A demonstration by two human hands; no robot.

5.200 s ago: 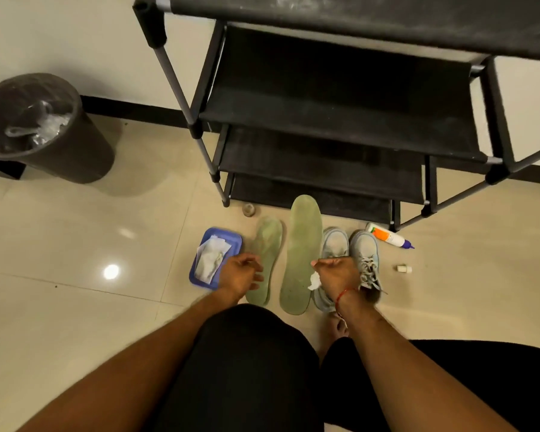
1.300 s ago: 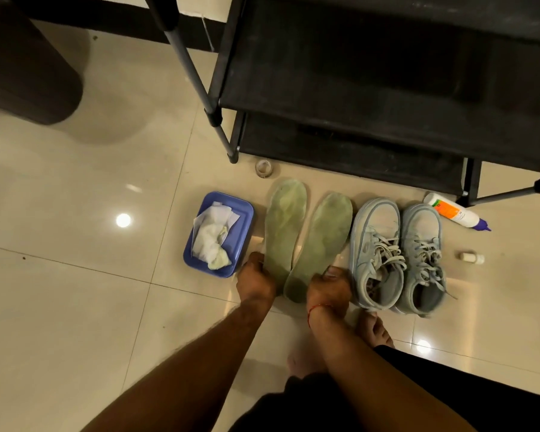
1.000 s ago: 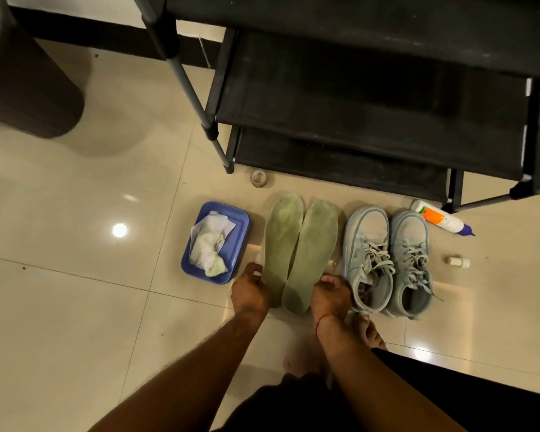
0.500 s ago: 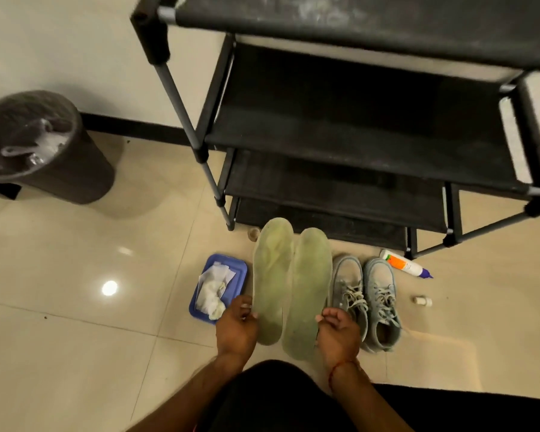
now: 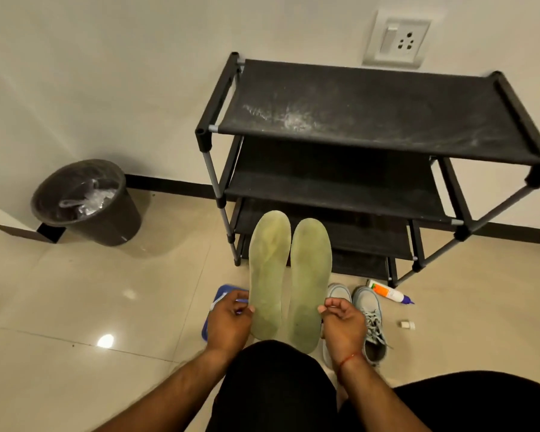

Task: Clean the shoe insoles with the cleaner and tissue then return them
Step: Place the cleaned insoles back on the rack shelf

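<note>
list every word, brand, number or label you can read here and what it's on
None can be read.
cleaner bottle: orange label, print too blurred and small to read.
bin: small pale mark low on its wall, too small to read.
left insole, right insole: no print shows, only stains.
shoes: no legible brand.
wall socket: no lettering shows.

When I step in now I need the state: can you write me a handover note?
Left hand holds the left insole, right hand the right insole, both lifted side by side.
Shoes stand on the floor by the right hand; cleaner lies beyond them, a small cap nearby; blue tray by the left hand.
Done: insoles out of the shoes. Wiped clean? Cannot tell.
Left: return insoles to shoes.
</note>
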